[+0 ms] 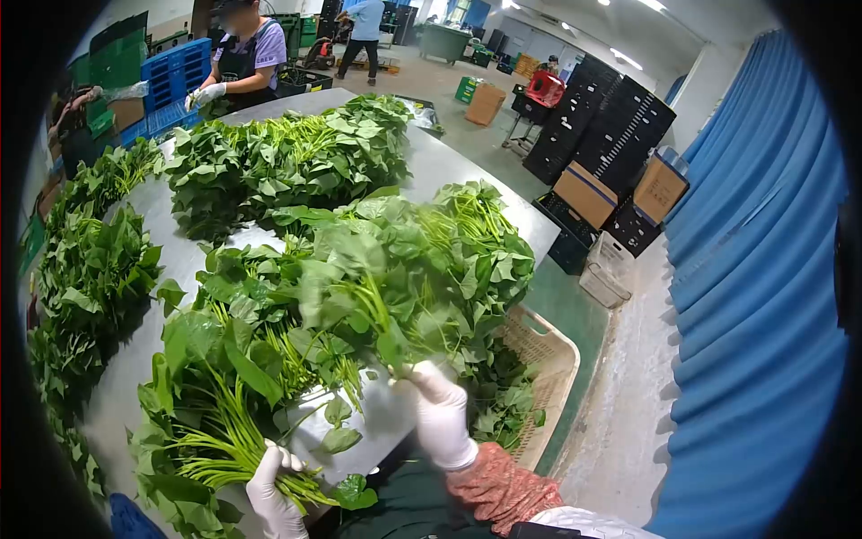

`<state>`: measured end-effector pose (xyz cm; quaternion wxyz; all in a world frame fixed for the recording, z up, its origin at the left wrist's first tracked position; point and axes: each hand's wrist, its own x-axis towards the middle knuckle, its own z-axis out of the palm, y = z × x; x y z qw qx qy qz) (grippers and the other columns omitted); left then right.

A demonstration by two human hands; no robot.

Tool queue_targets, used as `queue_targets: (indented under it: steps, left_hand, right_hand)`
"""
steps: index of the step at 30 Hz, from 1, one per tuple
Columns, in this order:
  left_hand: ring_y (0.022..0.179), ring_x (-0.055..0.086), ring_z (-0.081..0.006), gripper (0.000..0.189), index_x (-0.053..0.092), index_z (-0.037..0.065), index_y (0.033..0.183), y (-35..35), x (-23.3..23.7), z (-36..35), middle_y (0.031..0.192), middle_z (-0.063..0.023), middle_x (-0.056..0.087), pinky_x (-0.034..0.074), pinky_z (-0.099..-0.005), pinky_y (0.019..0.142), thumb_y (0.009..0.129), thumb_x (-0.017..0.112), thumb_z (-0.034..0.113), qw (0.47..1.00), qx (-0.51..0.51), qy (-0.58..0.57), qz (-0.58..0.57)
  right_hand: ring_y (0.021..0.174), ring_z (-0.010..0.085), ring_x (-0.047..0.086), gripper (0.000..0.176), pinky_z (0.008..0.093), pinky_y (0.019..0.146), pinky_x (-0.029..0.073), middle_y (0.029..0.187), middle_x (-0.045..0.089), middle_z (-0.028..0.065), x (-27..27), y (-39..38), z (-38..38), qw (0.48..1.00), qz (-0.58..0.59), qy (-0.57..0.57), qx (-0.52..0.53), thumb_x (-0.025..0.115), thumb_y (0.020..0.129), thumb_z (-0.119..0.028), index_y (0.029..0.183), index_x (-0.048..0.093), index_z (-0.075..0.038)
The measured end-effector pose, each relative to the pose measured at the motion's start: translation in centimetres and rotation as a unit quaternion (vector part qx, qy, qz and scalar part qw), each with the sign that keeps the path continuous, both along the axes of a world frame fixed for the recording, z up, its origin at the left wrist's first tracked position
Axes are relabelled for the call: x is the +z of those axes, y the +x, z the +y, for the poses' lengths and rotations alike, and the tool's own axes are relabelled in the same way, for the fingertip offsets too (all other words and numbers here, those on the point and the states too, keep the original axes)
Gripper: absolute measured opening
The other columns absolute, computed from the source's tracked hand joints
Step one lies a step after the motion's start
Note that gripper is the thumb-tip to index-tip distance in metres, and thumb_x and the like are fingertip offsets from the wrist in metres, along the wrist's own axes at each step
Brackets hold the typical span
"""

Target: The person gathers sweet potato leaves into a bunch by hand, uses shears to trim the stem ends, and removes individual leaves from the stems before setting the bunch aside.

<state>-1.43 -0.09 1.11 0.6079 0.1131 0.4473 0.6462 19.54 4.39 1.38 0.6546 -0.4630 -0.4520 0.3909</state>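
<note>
My left hand (278,490), in a white glove, is wrapped round the lower stems of a bunch of leafy greens (220,440) at the near edge of the metal table. The bunch has long pale-green stems and broad leaves, like sweet potato greens. My right hand (440,413), also gloved, is closed on a few leafy stems (373,310), smeared by motion, that rise from its fingers. Behind them lie heaped greens (485,238), and farther back a larger pile of greens (287,162) covers the table (117,386).
A cream plastic crate (557,359) with greens inside stands by the table's right edge. More greens (90,278) line the left side. Across the table a gloved co-worker (251,58) handles greens. Black crates (602,117), cardboard boxes (585,193) and a blue curtain (763,269) are to the right.
</note>
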Motion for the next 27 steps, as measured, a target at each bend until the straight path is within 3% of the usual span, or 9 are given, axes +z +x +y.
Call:
queue_targets:
  steps: [2,4,6,8,10,15,22,26,27]
  left_hand:
    - [0.065,0.047,-0.0139,0.013,0.053,0.003,0.097,0.3,-0.1,-0.1,0.072,-0.0014,0.046,0.043,-0.0277,0.065,0.089,0.059,0.011,1.0,-0.006,-0.012,0.002]
    - [0.066,0.047,-0.0143,0.012,0.053,0.002,0.097,1.1,0.7,-0.3,0.072,-0.0017,0.047,0.043,-0.028,0.065,0.089,0.058,0.01,1.0,0.0,-0.016,-0.006]
    - [0.066,0.048,-0.0149,0.012,0.052,0.001,0.097,0.6,-0.2,-0.2,0.072,-0.0026,0.048,0.043,-0.0284,0.066,0.088,0.057,0.008,1.0,-0.025,0.005,0.003]
    - [0.065,0.047,-0.0149,0.012,0.052,0.001,0.097,1.2,0.3,-0.2,0.072,-0.0028,0.047,0.043,-0.0286,0.066,0.088,0.057,0.007,0.999,-0.033,0.003,-0.013]
    - [0.07,0.052,-0.0158,0.013,0.053,0.001,0.098,1.1,-0.7,-0.5,0.075,-0.0045,0.052,0.046,-0.029,0.069,0.087,0.059,0.005,0.999,-0.049,0.009,-0.021]
    - [0.08,0.058,-0.0147,0.019,0.054,0.001,0.104,1.1,-1.5,-1.2,0.089,-0.006,0.058,0.05,-0.0279,0.074,0.086,0.061,0.003,0.999,-0.006,0.029,0.017]
    - [0.078,0.058,-0.0136,0.017,0.056,0.001,0.103,0.1,-1.6,-0.9,0.084,-0.0044,0.059,0.049,-0.0264,0.073,0.086,0.058,0.0,0.999,-0.022,-0.021,-0.033]
    - [0.079,0.06,-0.0119,0.013,0.061,-0.002,0.1,0.2,-0.2,-1.1,0.086,-0.0053,0.062,0.049,-0.0253,0.074,0.091,0.057,0.005,0.995,-0.064,-0.001,-0.075]
    - [0.08,0.061,-0.0127,0.016,0.062,-0.004,0.099,0.3,-0.8,-1.2,0.086,-0.0057,0.062,0.049,-0.0258,0.074,0.093,0.057,0.009,0.996,-0.085,0.02,0.009]
  right_hand:
    - [0.09,0.0072,0.057,0.021,0.0207,0.081,0.047,0.1,0.062,0.0025,0.3,-1.4,0.0,0.994,0.11,0.02,0.021,0.062,0.089,0.005,0.11,0.061,0.003]
    - [0.089,0.0072,0.057,0.02,0.0217,0.079,0.048,0.1,0.062,0.003,-0.2,-2.1,0.5,0.996,0.07,0.045,-0.029,0.063,0.088,0.005,0.108,0.061,0.002]
    - [0.088,0.0082,0.059,0.022,0.023,0.074,0.049,0.101,0.064,0.0042,0.0,-2.8,0.1,0.998,0.017,0.057,-0.033,0.066,0.086,0.003,0.107,0.06,0.0]
    - [0.086,0.0134,0.061,0.02,0.0259,0.074,0.05,0.1,0.064,0.0064,0.1,-3.5,-0.4,0.993,-0.03,0.087,0.069,0.069,0.084,0.001,0.103,0.062,-0.001]
    - [0.082,0.0249,0.062,0.023,0.0347,0.072,0.05,0.095,0.064,0.0072,0.1,-4.5,-0.5,0.942,-0.267,0.188,0.075,0.073,0.074,-0.008,0.096,0.066,-0.005]
    - [0.075,0.0227,0.06,0.027,0.0318,0.065,0.049,0.086,0.063,0.0051,-0.3,-6.4,-2.0,0.902,-0.363,0.196,0.129,0.073,0.072,-0.002,0.098,0.068,-0.006]
    - [0.073,0.0231,0.058,0.023,0.0325,0.063,0.048,0.089,0.062,0.0048,-0.7,-6.4,-2.8,0.912,-0.292,0.241,0.16,0.072,0.072,-0.001,0.094,0.065,-0.006]
    - [0.075,0.0224,0.063,0.021,0.0303,0.067,0.05,0.088,0.067,0.0091,-0.7,-5.6,-2.8,0.944,-0.176,0.169,0.222,0.073,0.073,0.003,0.092,0.067,-0.003]
    - [0.075,0.0213,0.063,0.021,0.0304,0.066,0.05,0.087,0.067,0.0098,-0.3,-5.0,-2.9,0.954,-0.155,0.153,0.207,0.074,0.073,0.003,0.092,0.067,-0.002]
